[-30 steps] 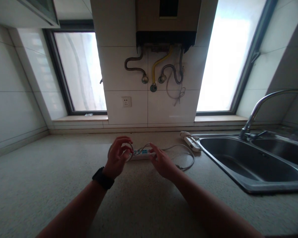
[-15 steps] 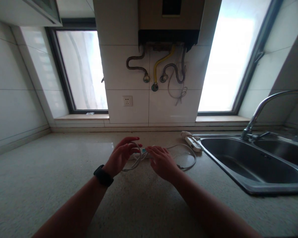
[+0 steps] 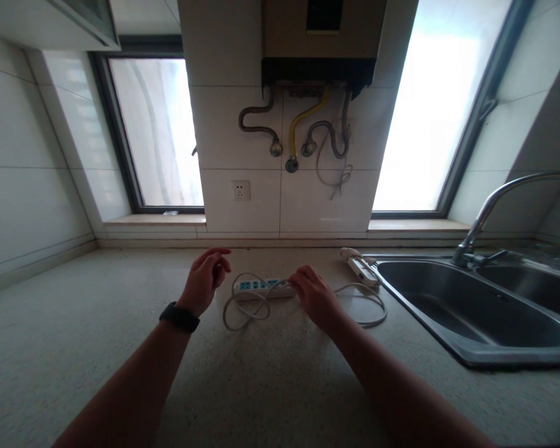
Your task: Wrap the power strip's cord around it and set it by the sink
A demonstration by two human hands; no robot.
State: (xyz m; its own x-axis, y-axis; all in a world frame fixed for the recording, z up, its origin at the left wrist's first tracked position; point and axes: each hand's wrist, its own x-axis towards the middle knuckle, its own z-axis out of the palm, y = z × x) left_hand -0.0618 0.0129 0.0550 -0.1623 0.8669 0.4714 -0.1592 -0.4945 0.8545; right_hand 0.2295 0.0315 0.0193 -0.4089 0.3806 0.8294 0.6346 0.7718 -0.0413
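A white power strip [image 3: 256,287] with blue-green sockets lies on the countertop in front of me. Its pale cable [image 3: 224,316] loops loosely over and in front of it, and another loop spreads to the right. My right hand [image 3: 316,300] pinches the cable at the strip's right end, the fingertips pressed together. Left of the strip, my left hand [image 3: 205,281] hovers with nothing in it, its index finger stretched out and the other fingers loosely bent. A dark watch band circles the left wrist.
A second white power strip [image 3: 364,271] with its bundled cord rests against the sink's left edge. The steel double sink [image 3: 441,356] and its faucet [image 3: 483,218] stand at right. On the tiled wall are a socket [image 3: 241,190] and a water heater [image 3: 324,71] with hoses.
My left hand has let go of the cable loop and moved left. The cable now lies spread about the power strip. My right hand has shifted slightly right, its fingers pinched on the cable.
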